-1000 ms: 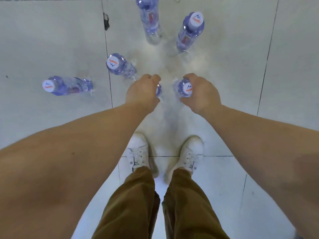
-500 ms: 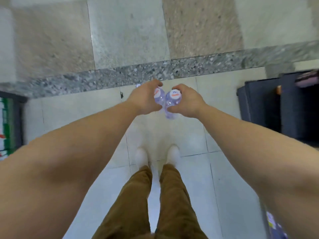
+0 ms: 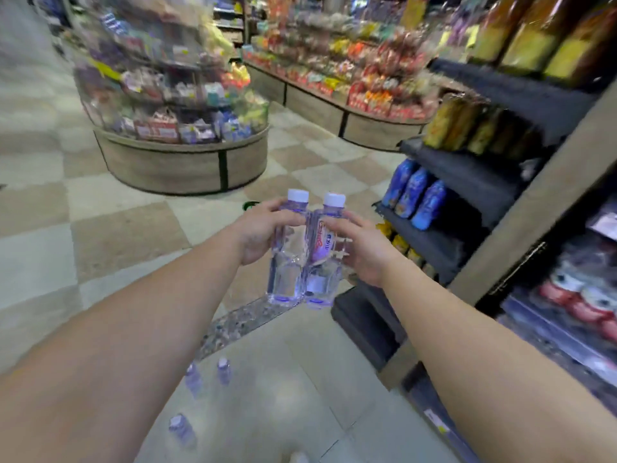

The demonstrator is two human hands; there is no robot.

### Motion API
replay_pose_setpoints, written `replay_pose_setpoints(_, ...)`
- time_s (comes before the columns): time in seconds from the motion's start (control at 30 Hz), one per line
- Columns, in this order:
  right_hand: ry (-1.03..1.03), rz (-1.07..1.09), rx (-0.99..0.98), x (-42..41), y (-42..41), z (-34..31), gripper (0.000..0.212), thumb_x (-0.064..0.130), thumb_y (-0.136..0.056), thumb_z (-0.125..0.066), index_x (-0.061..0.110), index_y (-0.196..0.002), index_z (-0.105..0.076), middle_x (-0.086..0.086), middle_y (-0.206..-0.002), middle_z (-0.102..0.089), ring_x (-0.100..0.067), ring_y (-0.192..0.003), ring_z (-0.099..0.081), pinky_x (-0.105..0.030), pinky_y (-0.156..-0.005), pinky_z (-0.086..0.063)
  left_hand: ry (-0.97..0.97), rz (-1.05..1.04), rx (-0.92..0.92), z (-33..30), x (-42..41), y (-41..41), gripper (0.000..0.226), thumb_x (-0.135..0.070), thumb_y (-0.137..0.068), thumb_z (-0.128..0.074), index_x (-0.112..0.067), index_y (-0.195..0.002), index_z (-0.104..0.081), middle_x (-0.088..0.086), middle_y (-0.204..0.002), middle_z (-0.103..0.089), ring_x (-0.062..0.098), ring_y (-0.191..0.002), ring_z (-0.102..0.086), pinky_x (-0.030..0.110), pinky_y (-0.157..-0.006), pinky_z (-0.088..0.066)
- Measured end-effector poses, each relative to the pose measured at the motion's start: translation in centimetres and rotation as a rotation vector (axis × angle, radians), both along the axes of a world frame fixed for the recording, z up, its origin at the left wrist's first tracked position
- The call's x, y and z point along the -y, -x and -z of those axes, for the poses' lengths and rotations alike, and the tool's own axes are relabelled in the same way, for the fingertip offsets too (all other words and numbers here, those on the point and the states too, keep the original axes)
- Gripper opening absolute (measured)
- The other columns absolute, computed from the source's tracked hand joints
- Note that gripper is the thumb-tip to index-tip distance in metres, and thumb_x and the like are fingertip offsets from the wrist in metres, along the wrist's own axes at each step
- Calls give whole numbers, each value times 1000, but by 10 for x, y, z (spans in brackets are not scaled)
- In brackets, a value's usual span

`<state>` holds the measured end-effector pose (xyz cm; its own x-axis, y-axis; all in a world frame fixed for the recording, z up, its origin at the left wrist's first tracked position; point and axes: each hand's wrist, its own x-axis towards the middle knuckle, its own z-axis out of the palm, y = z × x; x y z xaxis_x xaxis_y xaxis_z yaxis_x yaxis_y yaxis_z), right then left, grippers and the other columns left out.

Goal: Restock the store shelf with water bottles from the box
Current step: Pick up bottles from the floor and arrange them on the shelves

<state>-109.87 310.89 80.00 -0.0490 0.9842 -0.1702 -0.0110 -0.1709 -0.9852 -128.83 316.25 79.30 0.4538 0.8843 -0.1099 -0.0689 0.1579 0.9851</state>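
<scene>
On the checkered floor, stocked shelves stand.

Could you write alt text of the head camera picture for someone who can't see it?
A person's left hand and right hand each hold an upright water bottle, the left bottle and right bottle pressed side by side, in a shop aisle. Three more bottles stand on the floor below; dark shelves of goods rise at right.

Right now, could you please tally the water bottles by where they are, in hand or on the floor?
Held in the left hand: 1 bottle
Held in the right hand: 1 bottle
Standing on the floor: 3 bottles
Total: 5
</scene>
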Motion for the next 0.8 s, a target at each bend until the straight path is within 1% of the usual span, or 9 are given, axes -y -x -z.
replay_pose_setpoints(0.1,-80,160,-109,46,-35,-32,38,31,-80,-73,17,-115,-66,-4,-99,-72,-27,-87,-64,-43,-80,-52,33,106,162,-35,29,-46,41,-9,-73,-71,-1,-113,-62,13,-91,-70,23,-70,-66,34,-67,-57)
replay_pose_setpoints(0.17,-127,260,-120,79,-63,-55,39,32,-80,-74,14,-114,-67,-7,-104,-73,-29,-94,-66,-52,-96,-48,43,180,208,-57,52,-80,42,-14,-74,-72,-1,-113,-63,13,-87,-70,23,-69,-67,33,-64,-58)
replay_pose_setpoints(0.37,-239,484,-29,181,-166,-101,24,30,-90,-66,12,-105,-69,-6,-96,-75,-19,-79,-71,-31,-70,-57,-39,408,206,-103,122,-202,18,-18,-89,-61,-14,-106,-67,1,-90,-75,16,-70,-69,27,-54,-54)
replay_pose_setpoints(0.43,-257,590,29,216,-205,-113,30,36,-88,-68,13,-107,-68,-4,-102,-73,-19,-85,-68,-31,-73,-52,-45,514,214,-113,146,-252,18,-19,-94,-56,-15,-110,-65,7,-98,-74,20,-66,-70,31,-56,-56)
replay_pose_setpoints(0.5,-258,702,63,255,-252,-124,51,47,-78,-74,12,-115,-65,-3,-112,-70,-19,-92,-64,-34,-80,-47,-59,622,222,-124,173,-312,24,-20,-96,-55,-15,-117,-64,16,-106,-70,23,-68,-68,38,-64,-56)
replay_pose_setpoints(0.6,-294,819,120,313,-322,-146,35,47,-85,-68,19,-105,-64,1,-107,-70,-16,-92,-63,-34,-84,-47,-91,723,252,-141,222,-410,19,-26,-95,-57,-17,-112,-62,9,-97,-69,18,-66,-67,37,-68,-51)
replay_pose_setpoints(0.63,-290,877,132,331,-346,-154,39,51,-84,-67,21,-107,-62,2,-108,-70,-16,-97,-64,-36,-90,-48,-94,743,245,-149,240,-442,22,-29,-95,-58,-18,-114,-59,5,-95,-69,18,-69,-67,36,-67,-49)
replay_pose_setpoints(0.73,-316,995,194,379,-410,-174,83,71,-60,-69,22,-126,-55,-4,-125,-66,-29,-117,-60,-53,-107,-40,-99,845,259,-165,288,-522,27,-21,-92,-63,-17,-117,-54,11,-106,-66,25,-81,-62,41,-70,-45)
replay_pose_setpoints(0.8,-342,1026,206,409,-445,-191,73,66,-71,-65,17,-124,-57,-7,-118,-69,-32,-111,-64,-52,-101,-46,-155,934,256,-177,309,-567,35,-12,-89,-63,-15,-122,-53,14,-117,-66,33,-94,-64,47,-75,-47)
